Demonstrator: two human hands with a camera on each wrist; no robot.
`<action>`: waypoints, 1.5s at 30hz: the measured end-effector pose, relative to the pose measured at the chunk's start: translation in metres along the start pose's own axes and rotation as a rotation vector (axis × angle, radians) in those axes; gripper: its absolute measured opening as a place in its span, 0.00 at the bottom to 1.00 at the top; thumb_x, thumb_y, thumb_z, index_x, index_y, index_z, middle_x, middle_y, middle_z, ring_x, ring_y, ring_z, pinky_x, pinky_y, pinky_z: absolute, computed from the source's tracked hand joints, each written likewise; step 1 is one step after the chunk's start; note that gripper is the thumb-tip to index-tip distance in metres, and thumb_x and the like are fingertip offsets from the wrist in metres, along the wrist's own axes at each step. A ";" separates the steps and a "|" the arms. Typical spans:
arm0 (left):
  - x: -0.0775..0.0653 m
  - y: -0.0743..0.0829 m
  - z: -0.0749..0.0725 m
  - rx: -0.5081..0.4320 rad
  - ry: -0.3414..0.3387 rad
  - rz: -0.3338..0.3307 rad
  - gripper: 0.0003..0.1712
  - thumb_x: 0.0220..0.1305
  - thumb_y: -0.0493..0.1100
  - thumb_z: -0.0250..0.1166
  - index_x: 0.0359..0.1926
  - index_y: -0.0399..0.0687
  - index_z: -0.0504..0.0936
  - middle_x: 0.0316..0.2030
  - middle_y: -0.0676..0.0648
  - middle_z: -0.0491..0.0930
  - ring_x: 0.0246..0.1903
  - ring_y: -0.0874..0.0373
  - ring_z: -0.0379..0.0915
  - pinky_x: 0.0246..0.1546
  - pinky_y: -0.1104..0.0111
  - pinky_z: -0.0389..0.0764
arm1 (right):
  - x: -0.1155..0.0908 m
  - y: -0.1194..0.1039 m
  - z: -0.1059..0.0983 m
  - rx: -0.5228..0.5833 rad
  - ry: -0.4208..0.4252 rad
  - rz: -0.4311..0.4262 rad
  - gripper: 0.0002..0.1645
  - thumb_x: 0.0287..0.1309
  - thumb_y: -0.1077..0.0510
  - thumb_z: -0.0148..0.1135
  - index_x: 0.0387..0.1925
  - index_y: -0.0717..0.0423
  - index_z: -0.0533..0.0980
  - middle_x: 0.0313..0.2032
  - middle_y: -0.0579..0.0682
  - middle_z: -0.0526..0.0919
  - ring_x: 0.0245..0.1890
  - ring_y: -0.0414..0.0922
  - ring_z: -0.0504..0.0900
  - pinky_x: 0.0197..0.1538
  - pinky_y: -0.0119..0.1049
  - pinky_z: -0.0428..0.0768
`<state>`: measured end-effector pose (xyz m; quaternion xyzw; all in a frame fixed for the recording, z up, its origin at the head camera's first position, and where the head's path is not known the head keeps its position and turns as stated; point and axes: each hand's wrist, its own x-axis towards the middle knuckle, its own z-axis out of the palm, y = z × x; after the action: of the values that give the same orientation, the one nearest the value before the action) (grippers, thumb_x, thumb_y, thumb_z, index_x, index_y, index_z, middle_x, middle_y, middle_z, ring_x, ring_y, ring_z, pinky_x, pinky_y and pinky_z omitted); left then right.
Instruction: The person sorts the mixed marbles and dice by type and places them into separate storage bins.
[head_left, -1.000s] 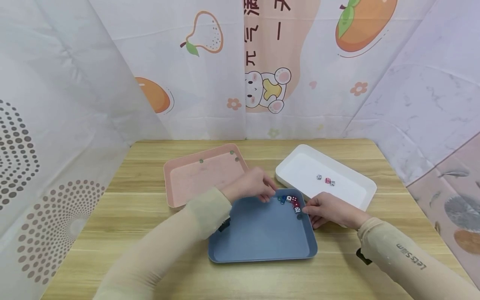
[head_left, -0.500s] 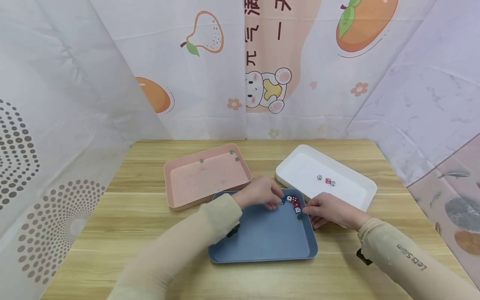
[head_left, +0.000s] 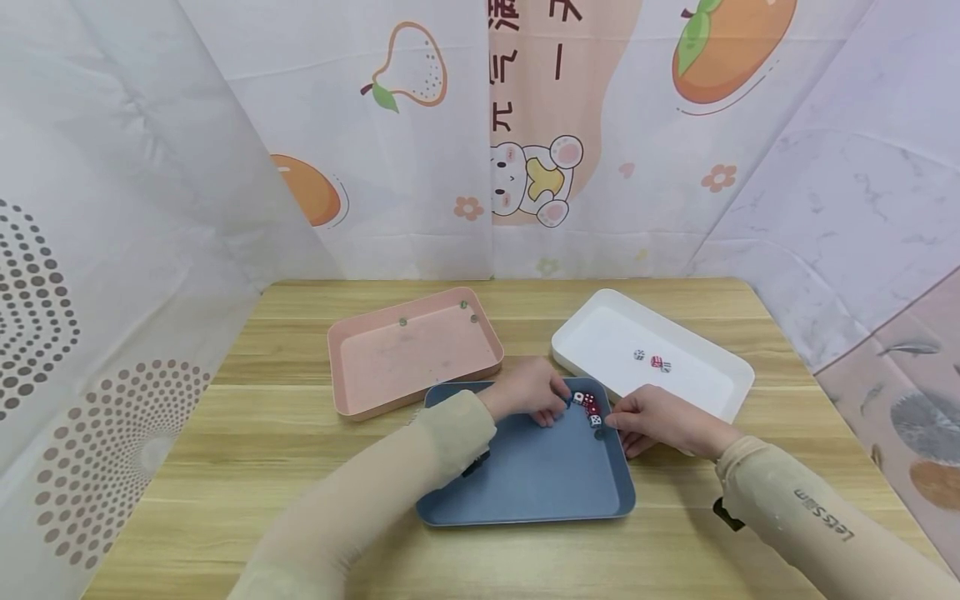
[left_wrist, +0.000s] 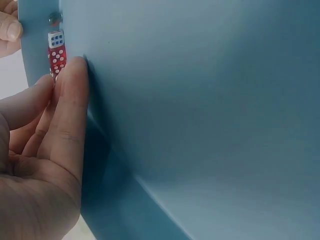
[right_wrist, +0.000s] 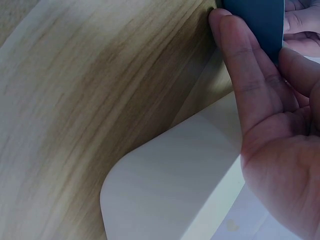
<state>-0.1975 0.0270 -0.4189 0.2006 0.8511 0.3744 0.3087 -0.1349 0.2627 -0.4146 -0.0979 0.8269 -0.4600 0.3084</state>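
In the head view, my left hand point(head_left: 531, 392) reaches into the far right corner of a blue tray point(head_left: 525, 475). Its fairly straight fingertips are beside something small and blue point(head_left: 567, 402), mostly hidden by them. Along the tray's right side lie red dice point(head_left: 592, 405), white dice point(head_left: 596, 421) and a dark green marble point(head_left: 597, 434). The left wrist view shows thumb and index finger close to the red die point(left_wrist: 58, 56); whether anything sits between them is hidden. With thumb and fingers, my right hand point(head_left: 660, 419) pinches the tray's right wall, also seen in the right wrist view.
Behind to the left stands a pink tray point(head_left: 333, 367) with several small green marbles point(head_left: 402, 322). A white tray point(head_left: 720, 383) at right holds dice point(head_left: 656, 362), one red among whitish ones. All three trays rest on a wooden table point(head_left: 285, 467) before a printed curtain.
My left hand has moved right along the blue tray's far wall to the corner, covering the marbles that showed there. The right hand stays on the tray.
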 end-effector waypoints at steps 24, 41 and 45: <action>0.002 0.002 0.009 0.181 -0.020 0.008 0.03 0.65 0.34 0.71 0.38 0.41 0.90 0.20 0.48 0.84 0.18 0.58 0.82 0.19 0.71 0.85 | 0.002 0.002 0.000 -0.013 0.008 0.018 0.12 0.72 0.59 0.61 0.38 0.65 0.85 0.32 0.53 0.87 0.32 0.49 0.87 0.39 0.42 0.91; -0.019 -0.008 -0.026 -0.009 -0.084 0.171 0.07 0.67 0.35 0.70 0.44 0.39 0.88 0.27 0.46 0.87 0.24 0.56 0.85 0.29 0.67 0.89 | 0.001 0.000 -0.001 -0.007 0.006 0.016 0.12 0.72 0.59 0.61 0.38 0.65 0.84 0.32 0.53 0.87 0.33 0.49 0.87 0.40 0.42 0.91; -0.022 -0.013 -0.036 -0.038 -0.077 0.177 0.10 0.67 0.36 0.69 0.48 0.37 0.87 0.29 0.44 0.87 0.26 0.55 0.86 0.31 0.64 0.90 | 0.001 0.000 0.000 -0.006 0.003 0.011 0.12 0.72 0.59 0.60 0.38 0.65 0.84 0.32 0.53 0.87 0.33 0.49 0.87 0.40 0.42 0.91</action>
<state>-0.2072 -0.0129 -0.4012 0.2833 0.8102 0.4083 0.3108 -0.1359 0.2624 -0.4154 -0.0937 0.8292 -0.4560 0.3095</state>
